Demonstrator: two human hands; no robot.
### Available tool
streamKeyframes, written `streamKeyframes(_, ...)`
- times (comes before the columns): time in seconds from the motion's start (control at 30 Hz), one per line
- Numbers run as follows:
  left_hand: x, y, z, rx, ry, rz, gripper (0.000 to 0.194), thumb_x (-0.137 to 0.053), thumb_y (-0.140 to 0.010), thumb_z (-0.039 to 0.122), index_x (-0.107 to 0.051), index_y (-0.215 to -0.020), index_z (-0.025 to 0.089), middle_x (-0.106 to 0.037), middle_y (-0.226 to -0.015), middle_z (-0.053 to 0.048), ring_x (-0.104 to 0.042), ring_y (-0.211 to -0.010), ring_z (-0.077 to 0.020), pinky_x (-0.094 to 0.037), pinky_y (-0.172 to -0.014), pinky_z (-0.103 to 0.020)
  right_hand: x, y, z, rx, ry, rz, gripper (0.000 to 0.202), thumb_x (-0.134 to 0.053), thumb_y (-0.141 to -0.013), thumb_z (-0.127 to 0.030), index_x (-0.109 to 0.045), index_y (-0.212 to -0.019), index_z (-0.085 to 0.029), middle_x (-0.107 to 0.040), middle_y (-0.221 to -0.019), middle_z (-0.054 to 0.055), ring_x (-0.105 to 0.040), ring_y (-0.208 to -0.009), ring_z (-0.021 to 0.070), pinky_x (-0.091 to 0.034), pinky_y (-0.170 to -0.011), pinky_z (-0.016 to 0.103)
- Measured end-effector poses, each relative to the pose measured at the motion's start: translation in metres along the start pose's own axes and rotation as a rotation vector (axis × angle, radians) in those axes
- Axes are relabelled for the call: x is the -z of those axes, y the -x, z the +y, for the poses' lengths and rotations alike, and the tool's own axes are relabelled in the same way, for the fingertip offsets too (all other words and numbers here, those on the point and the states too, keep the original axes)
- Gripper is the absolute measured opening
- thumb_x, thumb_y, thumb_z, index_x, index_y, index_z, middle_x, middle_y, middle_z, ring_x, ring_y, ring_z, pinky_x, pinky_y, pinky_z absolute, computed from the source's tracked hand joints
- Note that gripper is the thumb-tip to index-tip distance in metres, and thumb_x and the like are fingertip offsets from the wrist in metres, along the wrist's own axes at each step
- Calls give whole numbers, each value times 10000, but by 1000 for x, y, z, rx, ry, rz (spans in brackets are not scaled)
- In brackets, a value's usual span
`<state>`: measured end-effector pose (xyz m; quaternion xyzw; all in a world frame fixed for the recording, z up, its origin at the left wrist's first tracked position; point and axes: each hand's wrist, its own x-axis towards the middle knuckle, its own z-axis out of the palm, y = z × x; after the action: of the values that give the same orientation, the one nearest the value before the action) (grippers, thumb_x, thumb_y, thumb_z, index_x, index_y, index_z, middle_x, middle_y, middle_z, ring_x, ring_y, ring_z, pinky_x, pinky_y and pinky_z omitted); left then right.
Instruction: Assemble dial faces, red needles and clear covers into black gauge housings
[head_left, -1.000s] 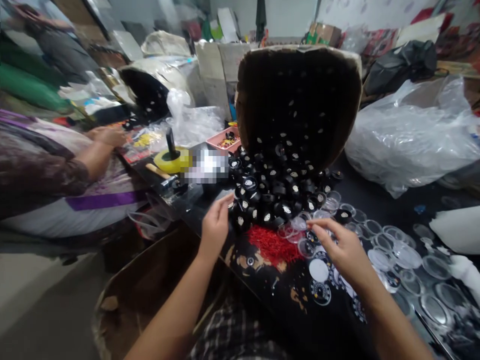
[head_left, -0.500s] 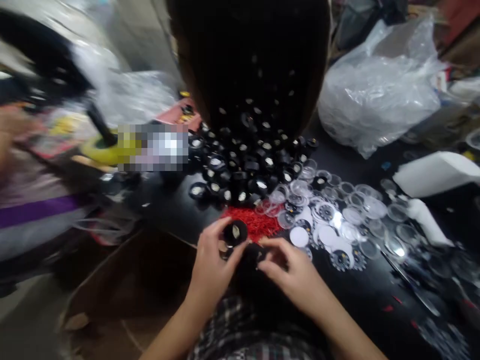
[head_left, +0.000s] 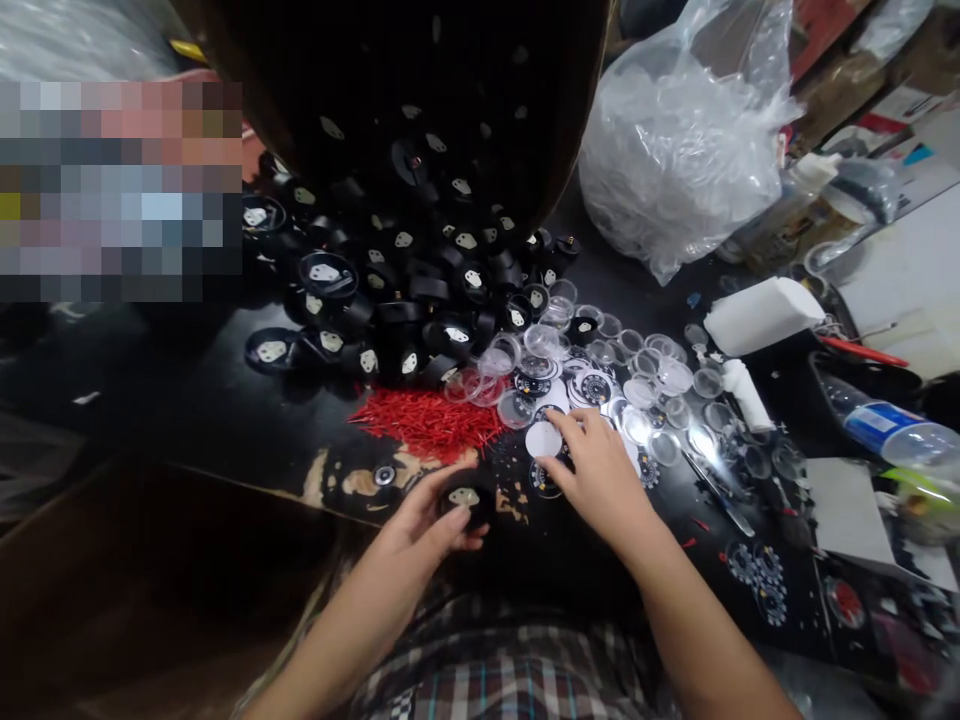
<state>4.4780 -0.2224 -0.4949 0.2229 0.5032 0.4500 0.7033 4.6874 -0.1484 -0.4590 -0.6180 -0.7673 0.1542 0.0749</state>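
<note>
Close to the table's front edge, my left hand (head_left: 429, 525) grips a round black gauge housing (head_left: 463, 497), its thumb by the small silvery plate on it. My right hand (head_left: 598, 470) reaches into the pile of dial discs, thumb and fingers apart at the edges of a round white disc (head_left: 543, 440). Printed black dials (head_left: 595, 386) lie around these fingers, mixed with clear plastic covers (head_left: 641, 390). Just beyond my left hand is a heap of thin red pointer-like pieces (head_left: 431, 422).
Many similar black housings (head_left: 401, 300) spill from a large dark container (head_left: 390, 70) at the back. A clear bag (head_left: 679, 150) stands back right, near a white roll (head_left: 765, 315). Tweezers (head_left: 720, 495) and a plastic bottle (head_left: 896, 430) lie right. A small metal ring (head_left: 384, 475) sits near the edge.
My right hand has moved away from my left, over to the dial discs on the right. My left hand still holds a black housing. The view has turned rightward.
</note>
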Motion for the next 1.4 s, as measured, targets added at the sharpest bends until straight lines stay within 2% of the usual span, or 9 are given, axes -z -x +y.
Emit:
streamKeyframes(0.1, -10, 2, 6, -13, 145, -34, 338, -715, -824, 427, -665, -1114, 261, -691, -1152, -40, -674, -972, -181, -590, -785, -255, -2, -8, 8, -4, -8, 33, 389, -677, -842, -216, -618, -1222, -157, -564, -1196, 158, -557, -1100, 328, -454, -942, 495)
streamKeyframes(0.27, -27, -6, 15, -1, 372, 4, 245, -582, -931, 382, -669, -1061, 193, -708, -1142, -92, -668, -1071, -214, -575, -907, -330, -5, 1, -3, 48, -295, 175, 137, -537, -923, -171, -634, -1018, -164, -644, -960, 85, -607, -919, 231, -485, -875, 406)
streamKeyframes(0.4, -41, -16, 19, 52, 513, 41, 281, -483, -981, 357, -663, -1129, 200, -697, -1198, -85, -687, -1039, -206, -576, -910, -334, -10, 14, -25, 195, -494, 107, 239, -533, -941, -204, -646, -1151, -194, -643, -1006, 80, -615, -924, 199, -496, -861, 361)
streamKeyframes(0.5, -46, -17, 22, 67, 541, 34, 334, -441, -994, 379, -681, -1119, 182, -705, -1187, -93, -695, -1017, -204, -585, -879, -313, -10, 16, -33, 133, -678, 8, 406, -637, -879, -201, -594, -1283, -209, -644, -985, 48, -628, -867, 166, -505, -827, 327)
streamKeyframes(0.73, -41, -10, 14, 58, 486, 19, 279, -571, -942, 341, -659, -1173, 213, -681, -1253, -89, -642, -1148, -217, -531, -995, -358, 0, 8, -31, -14, -840, 63, 54, -654, -852, -245, -662, -826, -198, -613, -835, 3, -569, -735, 128, -467, -681, 272)
streamKeyframes(0.9, -43, -2, 6, -9, 339, 24, 338, -663, -880, 377, -676, -1209, 300, -642, -1337, -19, -590, -1232, -222, -478, -1060, -348, 3, 8, -44, -41, -840, 38, 40, -631, -863, -241, -632, -844, -206, -635, -836, -3, -598, -775, 137, -472, -717, 282)
streamKeyframes(1.07, -34, -2, 0, -44, 125, 15, 370, -687, -859, 395, -673, -1226, 351, -587, -1411, 28, -448, -1378, -217, -339, -1166, -323, 3, 7, -45, -88, -767, -22, 90, -619, -860, -264, -561, -813, -213, -606, -751, -22, -563, -676, 131, -443, -610, 269)
streamKeyframes(1.23, -31, -4, -2, -36, 155, -73, 391, -709, -837, 375, -673, -1218, 295, -608, -1380, -37, -548, -1278, -273, -502, -1023, -370, 4, 11, -40, -118, -791, -78, 146, -647, -818, -292, -543, -886, -214, -595, -809, -13, -559, -696, 134, -461, -624, 273)
streamKeyframes(1.4, -33, -5, -4, 14, 125, -43, 357, -731, -813, 301, -668, -1164, 271, -685, -1231, -31, -628, -1149, -228, -541, -929, -309, -2, 18, -40, -121, -864, -172, 134, -546, -846, -232, -549, -979, -213, -601, -928, 16, -558, -734, 131, -481, -655, 277)
